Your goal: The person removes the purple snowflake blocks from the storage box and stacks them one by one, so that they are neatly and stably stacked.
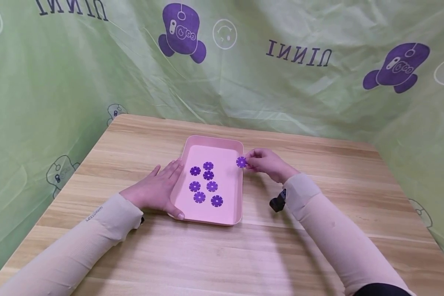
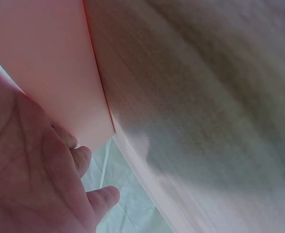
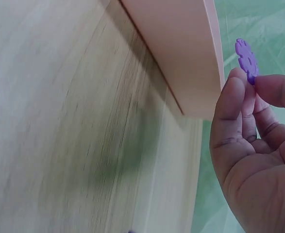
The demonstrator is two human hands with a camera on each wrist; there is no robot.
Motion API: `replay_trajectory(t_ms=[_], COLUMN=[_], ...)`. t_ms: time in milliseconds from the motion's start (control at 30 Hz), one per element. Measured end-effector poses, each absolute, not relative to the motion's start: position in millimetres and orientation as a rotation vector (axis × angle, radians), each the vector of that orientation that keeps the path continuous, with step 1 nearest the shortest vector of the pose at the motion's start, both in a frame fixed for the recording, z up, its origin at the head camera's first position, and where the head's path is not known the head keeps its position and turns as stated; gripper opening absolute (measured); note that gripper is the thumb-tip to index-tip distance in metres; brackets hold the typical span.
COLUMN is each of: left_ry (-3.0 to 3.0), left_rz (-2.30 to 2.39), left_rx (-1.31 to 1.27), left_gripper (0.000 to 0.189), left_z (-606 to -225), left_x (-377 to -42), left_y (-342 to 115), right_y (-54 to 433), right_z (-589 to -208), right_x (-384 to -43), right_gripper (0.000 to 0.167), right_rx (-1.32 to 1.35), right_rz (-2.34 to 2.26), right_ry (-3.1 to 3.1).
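A pink rectangular tray (image 1: 227,213) lies on the wooden table with several purple notched plastic discs (image 1: 212,186) spread flat inside it. My left hand (image 1: 157,187) rests along the tray's left rim, fingers extended and thumb at the near left corner. At the right rim, my right hand (image 1: 264,162) pinches one purple notched disc (image 1: 241,162) between thumb and finger, holding it up at the tray's edge. In the right wrist view that disc (image 3: 247,59) stands on edge, above the tray's outer wall (image 3: 181,53). The left wrist view shows the left palm (image 2: 30,160) beside the tray's side.
The wood-grain table (image 1: 318,255) extends around the tray on all sides. Behind it and at both sides hangs a green printed cloth (image 1: 244,90). A black wrist camera (image 1: 278,201) sits under the right wrist.
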State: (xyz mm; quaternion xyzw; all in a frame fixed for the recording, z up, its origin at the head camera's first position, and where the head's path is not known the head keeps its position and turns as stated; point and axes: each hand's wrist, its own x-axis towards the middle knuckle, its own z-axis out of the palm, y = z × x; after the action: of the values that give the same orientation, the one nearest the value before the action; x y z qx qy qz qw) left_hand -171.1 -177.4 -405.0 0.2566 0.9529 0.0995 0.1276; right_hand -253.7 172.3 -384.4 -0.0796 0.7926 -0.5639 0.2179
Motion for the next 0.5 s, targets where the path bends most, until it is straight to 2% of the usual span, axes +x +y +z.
replay_trajectory(t_ms=[500], left_ry=[2.771], left_rz=[0.282], left_rx=[0.759], left_gripper=[0.153], left_z=[-405], left_x=[-170], left_y=[-178], right_y=[210], right_z=[-388], right_x=[-253], right_gripper=[0.018], right_rx=[-0.169], right_rz=[-1.565], right_ry=[2.207])
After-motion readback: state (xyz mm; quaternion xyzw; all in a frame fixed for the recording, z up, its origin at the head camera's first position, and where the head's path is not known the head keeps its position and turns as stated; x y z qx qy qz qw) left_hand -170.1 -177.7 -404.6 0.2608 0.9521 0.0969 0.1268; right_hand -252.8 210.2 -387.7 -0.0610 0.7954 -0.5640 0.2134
